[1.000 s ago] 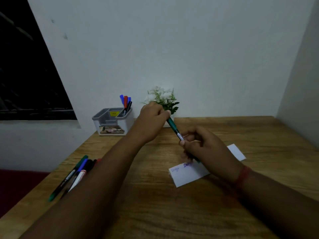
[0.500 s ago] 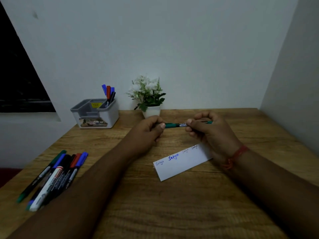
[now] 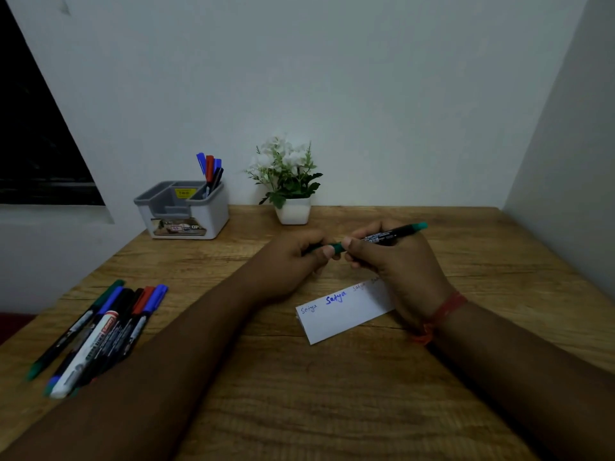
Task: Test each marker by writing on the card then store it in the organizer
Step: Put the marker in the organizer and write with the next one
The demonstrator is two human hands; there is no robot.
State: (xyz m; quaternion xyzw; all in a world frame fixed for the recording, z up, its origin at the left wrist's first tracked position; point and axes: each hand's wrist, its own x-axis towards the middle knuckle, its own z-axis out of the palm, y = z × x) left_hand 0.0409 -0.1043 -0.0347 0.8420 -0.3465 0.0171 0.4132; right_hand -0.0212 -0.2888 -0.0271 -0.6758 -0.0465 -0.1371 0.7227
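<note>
Step in hand, as I judge it: uncapping or recapping of one marker (image 3: 382, 237), held level above the table (image 3: 299, 394) at centre frame. My right hand (image 3: 396, 261) is curled round the black barrel, whose green end sticks out toward the upper right. My left hand (image 3: 296, 261) pinches the green cap end (image 3: 337, 248) between thumb and fingers. Both hands are therefore grasping the same marker. I cannot tell whether the cap is seated or partly drawn off, since the fingers hide the joint.

The card (image 3: 342, 314) lies flat on the table just below the hands, its right end under my right wrist. It carries four written marks that I can count, one of them bold blue; the rightmost is partly hidden.

Next move, in my judgement: if the cap is coming off, the tip must go down to a bare part of the card. If it is going on, the marker goes to the organizer (image 3: 183, 214) in the upper left, well apart from the hands.

Count:
- Organizer: one, holding four markers (image 3: 210, 171) upright in its right rear compartment, as far as I can make out.
- Loose markers (image 3: 100, 331): about six at lower left, overlapping, so the figure is uncertain.
- Marker in hand: one.
- Potted plant (image 3: 289, 181): one, beside the organizer.
</note>
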